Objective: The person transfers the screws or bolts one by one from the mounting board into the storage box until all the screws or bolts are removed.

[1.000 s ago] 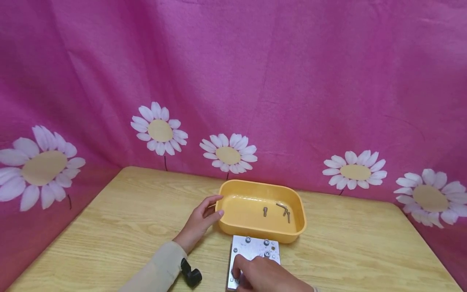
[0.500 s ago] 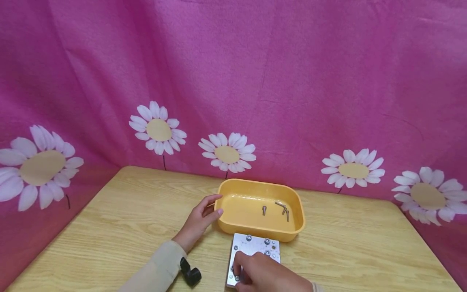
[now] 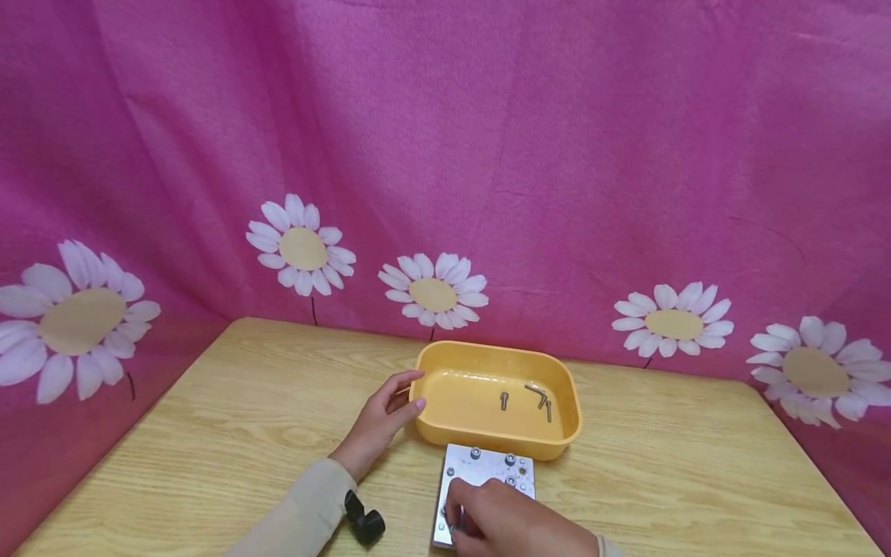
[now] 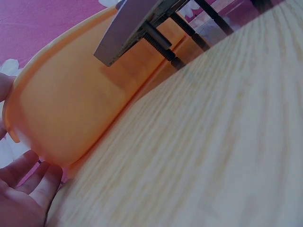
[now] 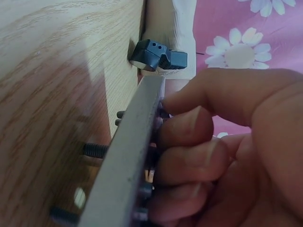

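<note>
A silver metal plate [image 3: 480, 464] sits on the table in front of the yellow tray [image 3: 497, 449], with several socket-head bolts [image 3: 476, 453] set in it. Their threaded shanks [image 4: 158, 45] stick out below, and the plate stands raised off the wood. My right hand [image 3: 508, 526] is over the plate's near part, its fingers curled, pinching a bolt head [image 5: 163, 111] mostly hidden by the fingertips. My left hand [image 3: 379, 422] rests at the tray's left end. Its thumb and fingertips touch the rim and outer wall, with the fingers only loosely bent.
Inside the tray lie several loose metal bolts [image 3: 504, 401]. A black camera mount [image 3: 364, 522] is on my left sleeve [image 3: 306, 503]. Behind the wooden table [image 3: 661, 456] hangs a pink cloth [image 3: 557, 155] with daisies.
The plate has shifted very slightly away from me, toward the tray. My right hand keeps its pinch on the bolt with little movement. The left hand stays at the tray.
</note>
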Demonstrator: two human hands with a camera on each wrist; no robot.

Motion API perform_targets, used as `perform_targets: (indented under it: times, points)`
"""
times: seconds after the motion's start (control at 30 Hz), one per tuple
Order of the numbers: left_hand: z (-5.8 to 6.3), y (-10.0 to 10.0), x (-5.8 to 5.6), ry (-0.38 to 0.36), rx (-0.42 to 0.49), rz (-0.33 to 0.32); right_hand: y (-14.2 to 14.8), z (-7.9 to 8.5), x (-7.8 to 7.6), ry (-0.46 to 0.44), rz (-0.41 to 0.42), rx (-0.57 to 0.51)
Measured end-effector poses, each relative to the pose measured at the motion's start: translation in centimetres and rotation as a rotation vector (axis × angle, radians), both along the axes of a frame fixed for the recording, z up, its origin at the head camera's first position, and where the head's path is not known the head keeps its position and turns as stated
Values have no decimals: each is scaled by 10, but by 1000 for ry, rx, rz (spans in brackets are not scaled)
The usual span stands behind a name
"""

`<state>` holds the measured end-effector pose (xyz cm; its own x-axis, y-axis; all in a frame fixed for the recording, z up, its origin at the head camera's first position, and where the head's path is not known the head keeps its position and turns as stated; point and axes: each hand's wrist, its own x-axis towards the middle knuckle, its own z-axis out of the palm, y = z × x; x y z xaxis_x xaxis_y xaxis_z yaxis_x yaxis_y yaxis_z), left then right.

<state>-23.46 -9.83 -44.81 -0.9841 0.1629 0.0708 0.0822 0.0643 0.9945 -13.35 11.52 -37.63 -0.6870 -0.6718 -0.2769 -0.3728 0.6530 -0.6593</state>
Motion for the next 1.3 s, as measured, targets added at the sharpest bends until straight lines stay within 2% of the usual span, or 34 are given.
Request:
perform_targets:
  times: [0.17, 0.6, 0.93, 1.3]
  points:
    - [-1, 0, -2, -4, -9, 0, 0, 0, -1, -45, -15, -9]
    - [1, -1, 1, 4, 2, -4, -2, 0, 3, 67, 39, 27]
    - [0, -1, -1, 12, 4, -6, -5, 1, 3, 64, 53, 66]
    - [-2, -1, -2, 10, 7, -4, -5, 2, 4, 112, 87, 53]
